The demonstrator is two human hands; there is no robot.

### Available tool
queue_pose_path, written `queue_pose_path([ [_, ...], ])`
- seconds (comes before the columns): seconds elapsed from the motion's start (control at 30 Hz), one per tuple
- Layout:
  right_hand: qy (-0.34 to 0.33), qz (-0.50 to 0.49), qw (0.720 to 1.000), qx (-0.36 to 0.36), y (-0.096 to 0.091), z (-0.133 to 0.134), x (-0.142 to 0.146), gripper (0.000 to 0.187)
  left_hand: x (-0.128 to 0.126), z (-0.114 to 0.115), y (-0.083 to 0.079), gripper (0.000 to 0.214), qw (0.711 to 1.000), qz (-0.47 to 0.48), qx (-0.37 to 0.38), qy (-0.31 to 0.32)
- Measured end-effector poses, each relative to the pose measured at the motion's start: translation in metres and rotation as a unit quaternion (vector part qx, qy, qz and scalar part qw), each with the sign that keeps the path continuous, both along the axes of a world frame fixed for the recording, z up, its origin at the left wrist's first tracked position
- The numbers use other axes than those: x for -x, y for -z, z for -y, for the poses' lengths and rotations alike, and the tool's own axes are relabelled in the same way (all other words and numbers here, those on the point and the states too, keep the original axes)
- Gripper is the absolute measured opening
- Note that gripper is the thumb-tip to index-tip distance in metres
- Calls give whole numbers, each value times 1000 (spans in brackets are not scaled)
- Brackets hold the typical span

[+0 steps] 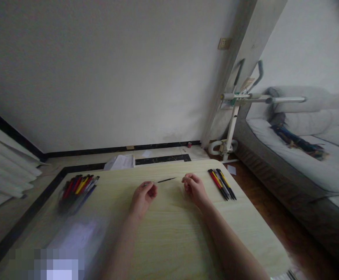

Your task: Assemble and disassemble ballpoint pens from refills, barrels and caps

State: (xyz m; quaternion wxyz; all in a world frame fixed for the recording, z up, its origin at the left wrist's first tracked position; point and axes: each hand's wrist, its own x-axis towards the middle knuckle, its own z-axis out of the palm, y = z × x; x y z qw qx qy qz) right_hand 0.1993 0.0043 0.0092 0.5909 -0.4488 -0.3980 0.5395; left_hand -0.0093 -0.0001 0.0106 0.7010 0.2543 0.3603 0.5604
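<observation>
While the left hand pinches a thin dark refill over the wood-grain table, the right hand lies curled, grip unclear.

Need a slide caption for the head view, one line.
Left hand pinches a thin stick at the table; right hand curled near its tip; pen pile left, pen row right.

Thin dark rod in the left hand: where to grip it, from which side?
Probably its free right end. The rod sticks out nearly level from the left hand toward the right hand, over the table. Come from the right and pinch across the shaft with two fingers.
</observation>
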Motion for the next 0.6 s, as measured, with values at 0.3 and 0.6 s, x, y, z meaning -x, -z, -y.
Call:
queue_pose_path([
  [0.3,-21,-77,997,20,-4,3,3,16,-1,0,1,15,999,-29,-16,13],
  [0.6,-15,-75,997,13,-1,2,5,17,-1,-1,4,16,999,-31,-14,8],
])
